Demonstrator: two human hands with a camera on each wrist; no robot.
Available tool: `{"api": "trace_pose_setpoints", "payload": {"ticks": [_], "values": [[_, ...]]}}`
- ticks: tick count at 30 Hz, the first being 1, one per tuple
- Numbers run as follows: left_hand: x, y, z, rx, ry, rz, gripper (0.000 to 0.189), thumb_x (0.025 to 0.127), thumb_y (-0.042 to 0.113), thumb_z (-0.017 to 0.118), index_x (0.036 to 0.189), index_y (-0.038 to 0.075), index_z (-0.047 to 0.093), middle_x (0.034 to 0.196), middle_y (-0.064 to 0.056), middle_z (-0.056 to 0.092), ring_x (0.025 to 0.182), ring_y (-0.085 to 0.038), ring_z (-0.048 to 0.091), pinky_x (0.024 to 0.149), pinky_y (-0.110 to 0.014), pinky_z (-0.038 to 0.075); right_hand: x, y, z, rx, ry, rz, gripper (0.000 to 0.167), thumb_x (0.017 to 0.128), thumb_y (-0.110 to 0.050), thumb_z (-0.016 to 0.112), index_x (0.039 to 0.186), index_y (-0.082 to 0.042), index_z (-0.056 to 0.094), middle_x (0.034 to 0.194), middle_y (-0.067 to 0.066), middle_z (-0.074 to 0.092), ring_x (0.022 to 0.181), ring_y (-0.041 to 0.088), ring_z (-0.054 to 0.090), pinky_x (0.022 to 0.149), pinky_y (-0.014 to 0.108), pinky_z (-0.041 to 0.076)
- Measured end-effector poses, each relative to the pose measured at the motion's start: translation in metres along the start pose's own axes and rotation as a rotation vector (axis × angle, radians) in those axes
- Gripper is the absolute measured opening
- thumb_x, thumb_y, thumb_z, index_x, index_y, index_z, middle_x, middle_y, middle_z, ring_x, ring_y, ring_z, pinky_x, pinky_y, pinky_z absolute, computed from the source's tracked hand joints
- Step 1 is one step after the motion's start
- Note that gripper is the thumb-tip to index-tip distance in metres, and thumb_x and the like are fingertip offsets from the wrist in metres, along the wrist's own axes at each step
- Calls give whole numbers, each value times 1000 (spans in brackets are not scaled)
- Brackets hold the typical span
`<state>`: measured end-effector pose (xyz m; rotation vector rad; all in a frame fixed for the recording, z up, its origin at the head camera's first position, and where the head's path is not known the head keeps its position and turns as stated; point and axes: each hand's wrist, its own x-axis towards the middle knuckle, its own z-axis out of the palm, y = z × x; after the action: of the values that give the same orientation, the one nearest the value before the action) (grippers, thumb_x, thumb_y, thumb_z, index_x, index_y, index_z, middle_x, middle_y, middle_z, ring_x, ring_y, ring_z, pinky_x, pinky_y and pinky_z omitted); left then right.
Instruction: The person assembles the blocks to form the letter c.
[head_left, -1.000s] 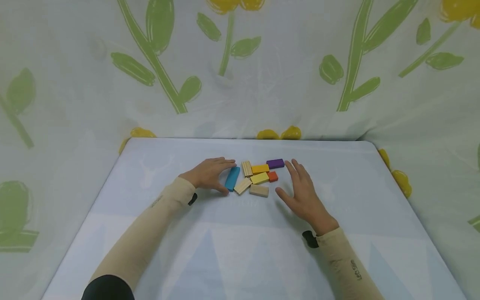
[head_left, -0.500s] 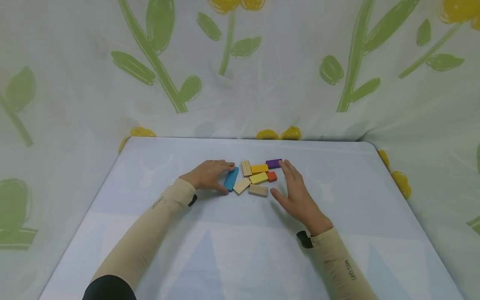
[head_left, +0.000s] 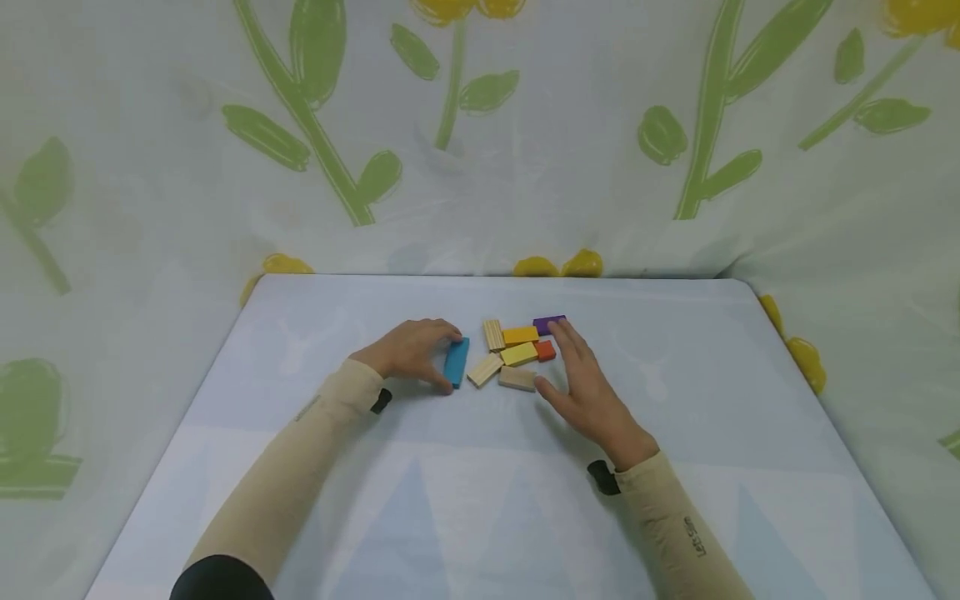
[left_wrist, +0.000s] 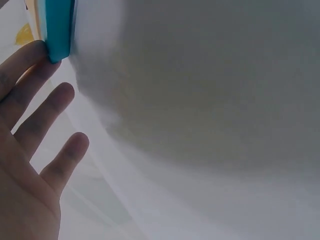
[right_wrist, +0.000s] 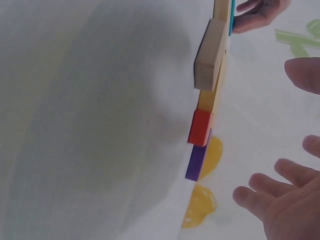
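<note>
My left hand (head_left: pixel 408 350) holds a long blue block (head_left: pixel 456 362) by its two ends, thumb at the near end and fingers at the far end. In the left wrist view, fingertips meet the end of the blue block (left_wrist: pixel 58 30); the thumb is hidden there. My right hand (head_left: pixel 588 400) hovers at the right of the group with fingers spread, holding nothing. Its fingertips overlap the purple block (head_left: pixel 546 324) in the head view, but stand apart from the purple block (right_wrist: pixel 197 162) in the right wrist view. The red block (head_left: pixel 545 351) lies just nearer.
Between the hands lie an orange block (head_left: pixel 521 336), a yellow block (head_left: pixel 519 354), a ridged wooden block (head_left: pixel 493 335) and two plain wooden blocks, one slanted (head_left: pixel 485 370), one near the right thumb (head_left: pixel 517 378). The white table (head_left: pixel 480 500) meets a flower-patterned curtain (head_left: pixel 562 167) behind.
My left hand has drawn the blue block a little left and nearer, apart from the slanted wooden block. My right hand has moved left, towards the purple block and the near wooden block.
</note>
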<state>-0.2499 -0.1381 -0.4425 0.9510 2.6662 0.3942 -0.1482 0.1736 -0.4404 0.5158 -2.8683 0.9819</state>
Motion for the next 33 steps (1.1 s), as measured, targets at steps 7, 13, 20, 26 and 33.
{"api": "trace_pose_setpoints", "payload": {"ticks": [7, 13, 20, 26, 33], "values": [[-28, -6, -1, -50, 56, -19, 85, 70, 48, 91, 139, 10, 59, 143, -3, 56, 137, -25, 47, 116, -47, 34, 5, -8, 7, 12, -20, 2, 82, 99, -31, 69, 163, -17, 19, 168, 11, 16, 153, 31, 20, 118, 55, 28], [-47, -9, -2, -56, 98, 21, 84, 69, 50, 91, 137, 9, 60, 140, -2, 58, 134, -25, 50, 114, -48, 36, 9, -11, 12, -3, -16, -5, 78, 100, -33, 67, 162, -19, 22, 167, 9, 20, 152, 29, 21, 118, 54, 29], [-65, -9, -1, -37, 154, 77, 84, 67, 49, 93, 134, 8, 63, 138, -3, 60, 133, -26, 52, 112, -48, 38, 16, -12, 13, -19, -12, -83, 76, 99, -32, 68, 161, -15, 27, 165, 13, 25, 151, 30, 24, 119, 53, 29], [-81, -9, 2, -32, 163, 81, 82, 68, 49, 92, 133, 7, 64, 138, -2, 60, 131, -26, 52, 112, -48, 38, 20, -16, 14, 0, -57, -51, 74, 98, -36, 68, 160, -18, 31, 166, 9, 24, 150, 29, 27, 117, 53, 31], [-92, -12, 8, -26, 165, 74, 83, 69, 50, 92, 134, 8, 64, 140, -3, 59, 132, -27, 52, 112, -49, 39, 26, -18, 20, -39, -50, -138, 62, 98, -29, 69, 153, -16, 44, 156, 7, 42, 142, 30, 40, 114, 51, 37]]}}
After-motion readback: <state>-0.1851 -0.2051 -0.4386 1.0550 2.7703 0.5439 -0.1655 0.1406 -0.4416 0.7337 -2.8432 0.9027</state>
